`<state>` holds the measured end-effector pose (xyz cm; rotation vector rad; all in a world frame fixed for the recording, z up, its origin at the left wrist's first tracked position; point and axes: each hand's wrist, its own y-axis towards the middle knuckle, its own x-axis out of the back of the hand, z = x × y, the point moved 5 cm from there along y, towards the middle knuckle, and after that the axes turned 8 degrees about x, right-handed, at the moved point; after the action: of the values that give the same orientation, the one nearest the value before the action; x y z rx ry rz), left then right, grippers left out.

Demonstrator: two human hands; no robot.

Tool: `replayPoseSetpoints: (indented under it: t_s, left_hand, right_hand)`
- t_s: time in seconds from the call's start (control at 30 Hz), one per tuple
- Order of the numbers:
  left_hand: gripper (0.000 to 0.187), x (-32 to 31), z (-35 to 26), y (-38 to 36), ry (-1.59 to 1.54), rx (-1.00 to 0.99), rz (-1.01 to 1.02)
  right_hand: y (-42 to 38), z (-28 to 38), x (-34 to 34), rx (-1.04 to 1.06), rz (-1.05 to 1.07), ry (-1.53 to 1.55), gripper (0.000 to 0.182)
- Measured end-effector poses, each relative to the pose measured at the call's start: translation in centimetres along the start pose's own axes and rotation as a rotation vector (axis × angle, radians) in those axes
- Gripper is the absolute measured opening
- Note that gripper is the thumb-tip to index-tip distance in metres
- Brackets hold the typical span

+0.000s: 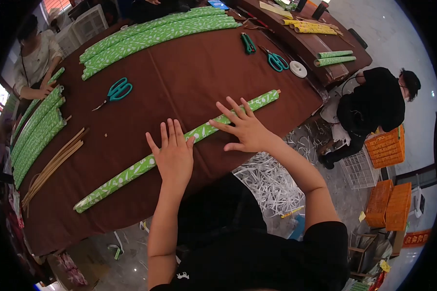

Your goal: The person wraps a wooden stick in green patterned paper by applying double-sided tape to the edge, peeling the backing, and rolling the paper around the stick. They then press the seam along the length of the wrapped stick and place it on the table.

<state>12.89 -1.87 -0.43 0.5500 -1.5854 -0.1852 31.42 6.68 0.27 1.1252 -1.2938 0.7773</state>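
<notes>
A long, thin roll of green-and-white patterned wrapping paper point(124, 178) lies diagonally across the brown-covered table, with a stick end poking out at its upper right tip. My left hand point(175, 157) rests flat over the roll near its middle, fingers stretched out. Farther right, my right hand point(246, 130) spreads its fingers over the same roll, palm down. Neither hand is wrapped round it. Teal-handled scissors point(116, 92) lie beyond the roll to the left. Another pair of scissors point(275, 60), a green box cutter point(248, 43) and white tape point(298, 69) lie at the far right.
Stacked green rolls point(155, 36) line the table's far side; more rolls point(39, 131) and thin sticks point(56, 162) lie left. One person point(36, 63) sits at left, another point(374, 104) bends at right near orange crates point(384, 148). Shredded paper point(269, 184) covers the floor.
</notes>
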Motion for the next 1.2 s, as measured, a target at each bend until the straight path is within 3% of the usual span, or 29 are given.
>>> replayPoseSetpoints:
  t_s: [0.37,0.8,1.2]
  left_hand:
    - [0.06,0.1,0.0,0.3,-0.047,0.014,0.059]
    - [0.063,-0.1,0.2,0.4,-0.076,0.019,0.088]
    - [0.06,-0.6,0.3,0.6,-0.027,-0.001,0.102]
  right_hand:
    - [1.8,2.7,1.3,-0.01,-0.034,0.054,0.084]
    - [2.4,3.5,0.1,0.01,-0.014,0.031,0.082]
    - [0.2,2.5,0.1,-0.147,-0.066,-0.006,0.08]
